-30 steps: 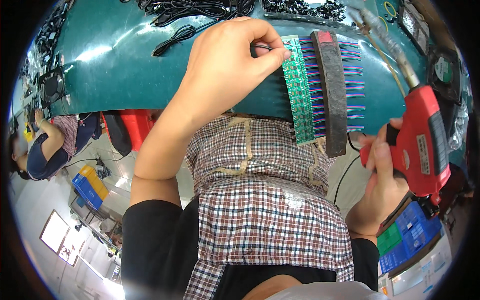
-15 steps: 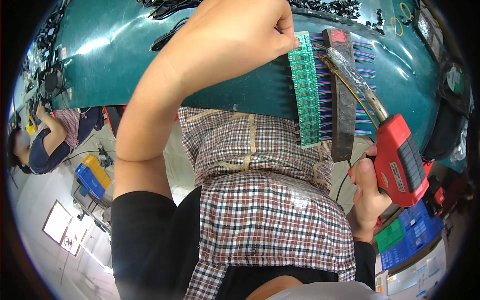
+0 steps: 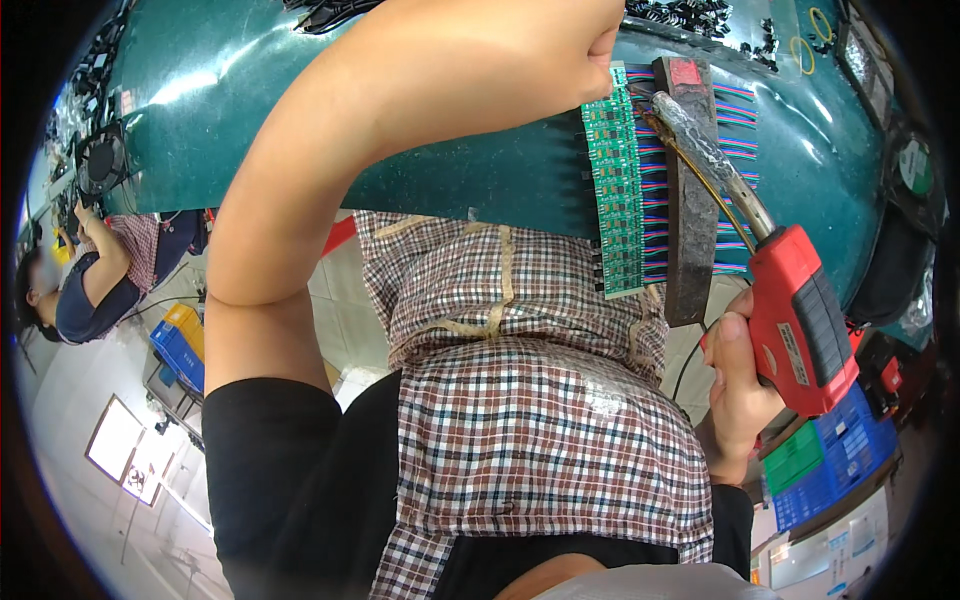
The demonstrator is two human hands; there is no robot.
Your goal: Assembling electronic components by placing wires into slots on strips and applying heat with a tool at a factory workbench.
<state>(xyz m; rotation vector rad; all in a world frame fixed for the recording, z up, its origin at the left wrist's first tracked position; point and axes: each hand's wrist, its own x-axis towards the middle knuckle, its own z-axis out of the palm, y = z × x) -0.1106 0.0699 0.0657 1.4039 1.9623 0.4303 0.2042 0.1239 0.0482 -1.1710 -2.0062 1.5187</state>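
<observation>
A red and black soldering gun [image 3: 808,320] with a feed tube along its barrel is gripped in my right hand [image 3: 738,385]. Its tip reaches the far end of a long green circuit board panel [image 3: 617,200], close to the coloured wires [image 3: 736,145] there. These wires run from the panel's right side under a dark weight bar [image 3: 688,220] with a red patch. Over the panel's far end, my left hand [image 3: 570,55] is closed, its fingertips bent down near the board. What they pinch, if anything, is hidden behind the hand.
The green mat [image 3: 480,185] covers the bench. Black cables [image 3: 335,14] and small black parts [image 3: 690,15] lie at the back, yellow rings [image 3: 803,52] at the far right. A black fan [image 3: 102,160] and another person [image 3: 100,270] are at left; blue and green crates [image 3: 835,460] stand lower right.
My left hand and forearm have moved away from me and slightly to the right. The soldering gun stays nearly in place, its tip still by the panel's far end.
</observation>
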